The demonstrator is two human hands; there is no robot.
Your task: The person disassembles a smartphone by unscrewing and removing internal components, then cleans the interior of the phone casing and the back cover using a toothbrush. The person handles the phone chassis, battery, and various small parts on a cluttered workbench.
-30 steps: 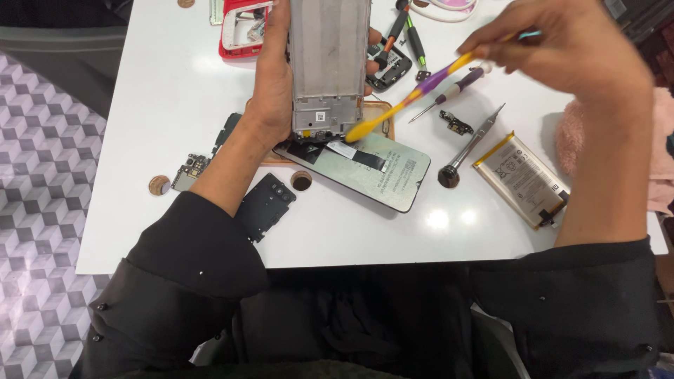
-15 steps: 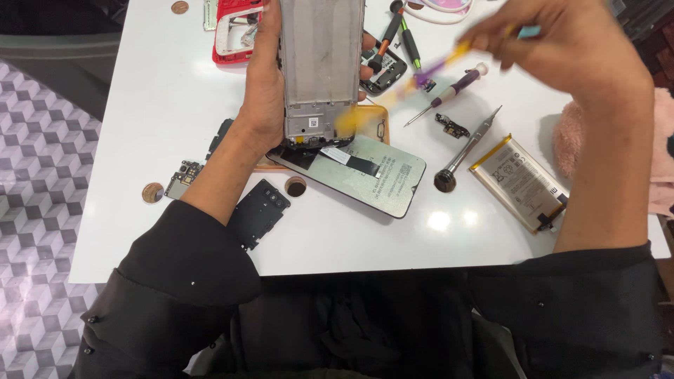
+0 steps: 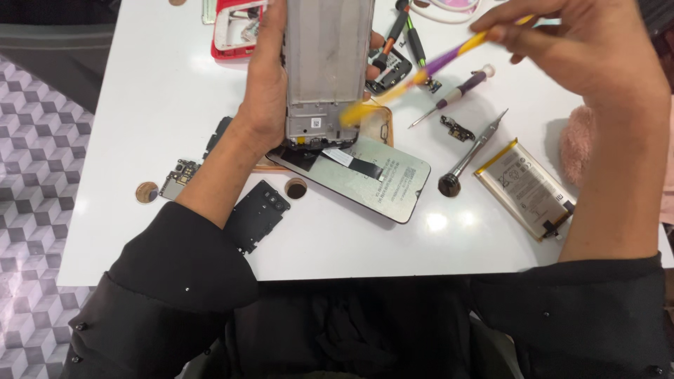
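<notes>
White table [image 3: 140, 84] serves as the work surface; left hand [image 3: 270, 84] is clenched around a grey phone frame [image 3: 328, 63], held upright, its lower edge touching the detached screen panel [image 3: 365, 179] lying flat; right hand [image 3: 597, 49] pinches a yellow-and-purple pry tool [image 3: 421, 74], blurred, tip at the frame's lower right corner; a battery [image 3: 523, 186] and a metal screwdriver [image 3: 472, 154] lie to the right; a black cover plate [image 3: 256, 214] rests near the left forearm.

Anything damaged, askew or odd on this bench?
Nothing spilled. The phone frame in the left hand is stripped, its screen panel lying detached beneath; loose battery nearby. The plastic tool is motion-blurred.
</notes>
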